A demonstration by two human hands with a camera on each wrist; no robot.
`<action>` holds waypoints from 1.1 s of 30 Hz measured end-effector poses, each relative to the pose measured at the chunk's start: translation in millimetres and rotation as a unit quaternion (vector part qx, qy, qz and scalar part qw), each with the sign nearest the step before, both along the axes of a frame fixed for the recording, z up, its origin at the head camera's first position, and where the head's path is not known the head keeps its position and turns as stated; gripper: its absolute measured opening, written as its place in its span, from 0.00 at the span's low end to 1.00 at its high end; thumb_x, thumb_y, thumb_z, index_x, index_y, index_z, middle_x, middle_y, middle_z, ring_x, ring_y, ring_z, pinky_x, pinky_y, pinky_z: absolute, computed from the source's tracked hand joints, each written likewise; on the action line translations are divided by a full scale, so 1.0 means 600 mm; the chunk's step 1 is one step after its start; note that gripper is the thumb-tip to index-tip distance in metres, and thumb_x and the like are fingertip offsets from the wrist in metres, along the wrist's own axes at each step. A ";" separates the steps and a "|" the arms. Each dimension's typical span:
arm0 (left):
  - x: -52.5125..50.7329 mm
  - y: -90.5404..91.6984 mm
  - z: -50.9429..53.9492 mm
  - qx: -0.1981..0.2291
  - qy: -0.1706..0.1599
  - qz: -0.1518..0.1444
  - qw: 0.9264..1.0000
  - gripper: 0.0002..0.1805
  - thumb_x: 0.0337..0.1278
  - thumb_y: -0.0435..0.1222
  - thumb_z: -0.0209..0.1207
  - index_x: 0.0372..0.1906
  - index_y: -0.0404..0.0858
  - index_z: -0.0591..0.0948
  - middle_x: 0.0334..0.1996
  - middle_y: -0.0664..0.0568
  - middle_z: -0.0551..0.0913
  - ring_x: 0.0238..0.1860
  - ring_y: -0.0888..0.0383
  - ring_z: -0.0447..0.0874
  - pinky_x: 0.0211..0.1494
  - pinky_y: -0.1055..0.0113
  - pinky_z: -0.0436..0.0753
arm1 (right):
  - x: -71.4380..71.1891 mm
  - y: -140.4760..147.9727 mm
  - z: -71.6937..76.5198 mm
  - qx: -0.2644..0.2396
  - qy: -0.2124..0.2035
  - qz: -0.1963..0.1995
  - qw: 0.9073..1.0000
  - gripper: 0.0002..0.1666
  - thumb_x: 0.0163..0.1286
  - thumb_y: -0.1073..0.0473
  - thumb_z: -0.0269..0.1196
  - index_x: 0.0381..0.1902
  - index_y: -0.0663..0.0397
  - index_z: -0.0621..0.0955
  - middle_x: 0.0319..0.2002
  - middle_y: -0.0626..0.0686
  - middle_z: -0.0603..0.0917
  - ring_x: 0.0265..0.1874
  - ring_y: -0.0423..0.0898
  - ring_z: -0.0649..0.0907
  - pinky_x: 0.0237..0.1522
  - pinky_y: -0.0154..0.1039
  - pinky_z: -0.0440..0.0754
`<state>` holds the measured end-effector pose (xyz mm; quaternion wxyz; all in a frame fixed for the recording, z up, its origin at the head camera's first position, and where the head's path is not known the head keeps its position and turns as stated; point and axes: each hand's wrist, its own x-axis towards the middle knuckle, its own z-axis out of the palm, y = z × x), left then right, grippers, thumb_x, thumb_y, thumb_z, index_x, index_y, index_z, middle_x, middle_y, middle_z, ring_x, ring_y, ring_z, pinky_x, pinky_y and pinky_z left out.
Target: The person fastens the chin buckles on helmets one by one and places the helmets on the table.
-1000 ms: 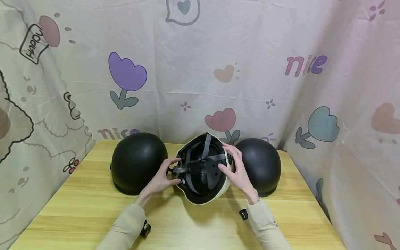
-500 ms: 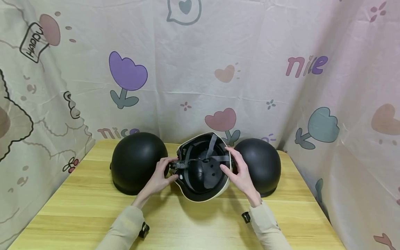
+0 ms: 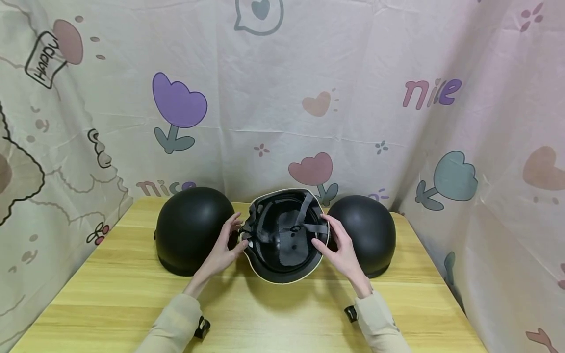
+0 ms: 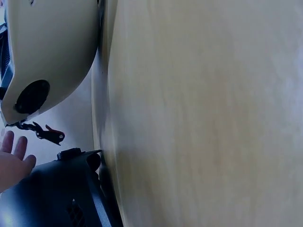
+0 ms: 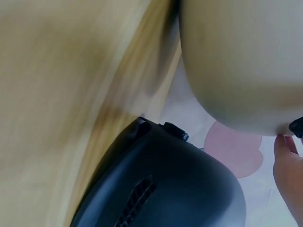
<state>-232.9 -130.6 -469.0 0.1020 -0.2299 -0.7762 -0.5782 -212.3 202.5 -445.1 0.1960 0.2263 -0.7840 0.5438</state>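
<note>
A cream-shelled helmet (image 3: 289, 245) sits with its black-lined inside facing me, between two black helmets. My right hand (image 3: 342, 247) holds its right rim, thumb on the near side and fingers at the far side. At its left edge, my left hand (image 3: 222, 250) is spread, thumb and fingers apart. The left wrist view shows the left hand (image 4: 14, 163) beside the cream shell (image 4: 52, 52), with a gap between them. A dark strap end with a buckle (image 4: 49, 135) dangles out there. Grey straps (image 3: 304, 208) cross the helmet's right inside.
One black helmet (image 3: 192, 230) stands dome-up on the left, close to my left hand. Another black helmet (image 3: 364, 235) stands dome-up on the right, behind my right hand. All are on a wooden table (image 3: 265, 318), with a printed cloth (image 3: 265, 73) hanging behind.
The cream helmet has turned and tilted, its opening now facing me more squarely. My left fingers have come off its left edge, where the buckle strap was; the strap now hangs outside.
</note>
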 end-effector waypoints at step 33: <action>0.006 -0.021 0.026 0.059 -0.051 -0.104 0.991 0.39 0.63 0.28 0.63 0.77 0.36 0.62 0.79 0.37 0.58 0.78 0.38 0.53 0.69 0.81 0.66 | 0.009 0.040 -0.040 0.027 -0.041 0.027 0.998 0.36 0.60 0.68 0.73 0.67 0.57 0.76 0.64 0.61 0.79 0.65 0.30 0.74 0.68 0.21 0.67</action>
